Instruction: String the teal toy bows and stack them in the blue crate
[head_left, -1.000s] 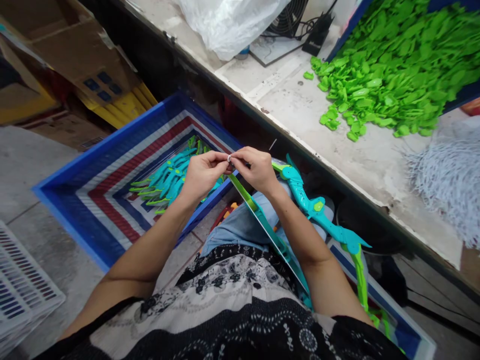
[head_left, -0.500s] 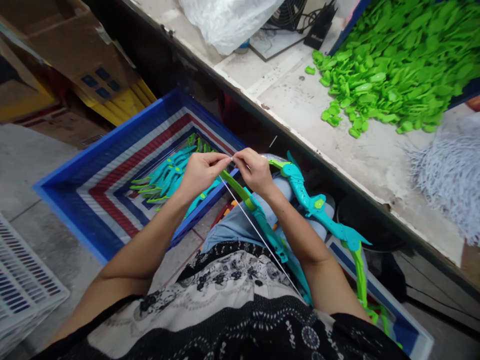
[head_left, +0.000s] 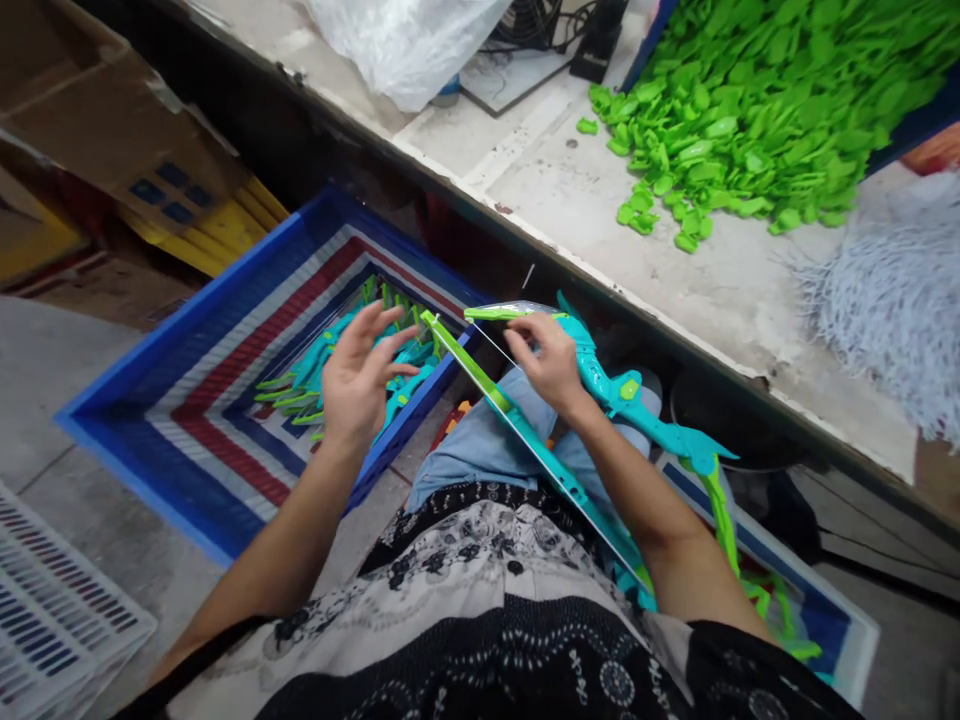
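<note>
One slender teal-and-green plastic toy bow (head_left: 551,456), slanting across the blue denim lap (head_left: 465,450), could slip if nudged, as the left hand (head_left: 356,385) is raised empty, fingers spread, while the right hand (head_left: 550,362) curls by a thin white string (head_left: 495,344), its grip unclear.

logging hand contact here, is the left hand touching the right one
Apart. The head view shows a plain gap between the left hand and the right hand, with the end of a green strip showing between them.
</note>
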